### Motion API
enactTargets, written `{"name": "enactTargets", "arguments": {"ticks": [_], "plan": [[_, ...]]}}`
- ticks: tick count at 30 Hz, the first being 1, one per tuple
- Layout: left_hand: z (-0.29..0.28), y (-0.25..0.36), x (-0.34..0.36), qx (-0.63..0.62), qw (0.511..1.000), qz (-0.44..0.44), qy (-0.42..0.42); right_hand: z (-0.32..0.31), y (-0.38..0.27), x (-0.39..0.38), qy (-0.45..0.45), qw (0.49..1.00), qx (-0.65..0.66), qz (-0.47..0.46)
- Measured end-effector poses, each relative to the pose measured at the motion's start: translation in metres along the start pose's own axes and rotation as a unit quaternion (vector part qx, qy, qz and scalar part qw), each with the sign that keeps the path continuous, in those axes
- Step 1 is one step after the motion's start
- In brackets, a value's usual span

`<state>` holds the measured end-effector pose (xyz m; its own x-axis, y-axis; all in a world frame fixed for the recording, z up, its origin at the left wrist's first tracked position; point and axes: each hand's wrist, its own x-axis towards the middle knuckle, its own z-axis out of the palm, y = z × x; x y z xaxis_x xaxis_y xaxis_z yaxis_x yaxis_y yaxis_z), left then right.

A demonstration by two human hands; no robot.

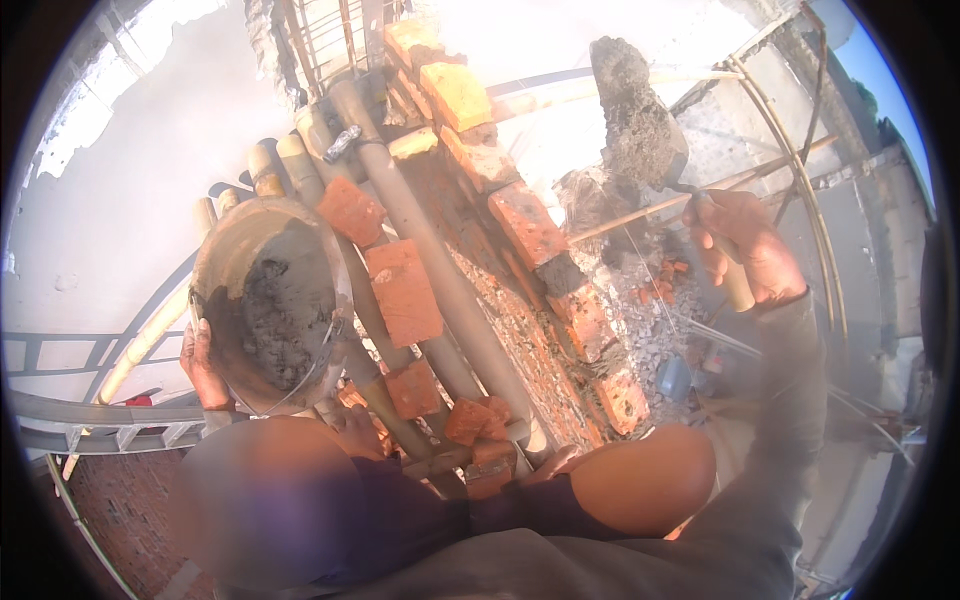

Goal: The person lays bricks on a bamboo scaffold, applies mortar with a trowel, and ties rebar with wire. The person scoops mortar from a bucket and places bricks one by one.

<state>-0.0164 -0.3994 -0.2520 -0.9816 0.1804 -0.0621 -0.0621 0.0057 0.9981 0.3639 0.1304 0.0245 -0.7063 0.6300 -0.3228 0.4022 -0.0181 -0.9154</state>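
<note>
My right hand is closed round the wooden handle of a trowel, held out at the upper right. Grey mortar lies heaped along the trowel's blade and covers most of it. At the left, my left hand grips the side of a round bucket, its fingers partly hidden behind the wall. Wet grey mortar fills the bottom of the bucket, which tilts toward me. Between the hands runs a brick wall, with a row of orange bricks along its top edge.
Bamboo poles form a platform beside the wall, with loose bricks lying on them. My bare knees are bent close to the wall. Rubble lies far below on the right, near a blue container. Thin poles cross at the upper right.
</note>
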Motion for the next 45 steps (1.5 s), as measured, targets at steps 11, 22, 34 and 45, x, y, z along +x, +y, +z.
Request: {"name": "enactTargets", "arguments": {"ticks": [11, 22, 34, 45], "plan": [[-0.021, -0.015, 0.014, 0.101, 0.994, 0.047, -0.007, 0.105, 0.205, 0.161, 0.079, 0.896, -0.4, -0.174], [-0.024, -0.008, 0.01, 0.173, 0.983, 0.047, -0.036, 0.113, 0.201, 0.146, 0.052, 0.907, -0.412, -0.067], [0.001, 0.025, 0.007, 0.366, 0.929, 0.051, -0.022, -0.034, 0.093, 0.0, 0.117, 0.902, -0.408, -0.078], [0.082, 0.102, -0.075, 0.168, 0.967, -0.192, -0.006, 0.255, 0.012, 0.041, -0.211, 0.778, -0.55, -0.218]]}}
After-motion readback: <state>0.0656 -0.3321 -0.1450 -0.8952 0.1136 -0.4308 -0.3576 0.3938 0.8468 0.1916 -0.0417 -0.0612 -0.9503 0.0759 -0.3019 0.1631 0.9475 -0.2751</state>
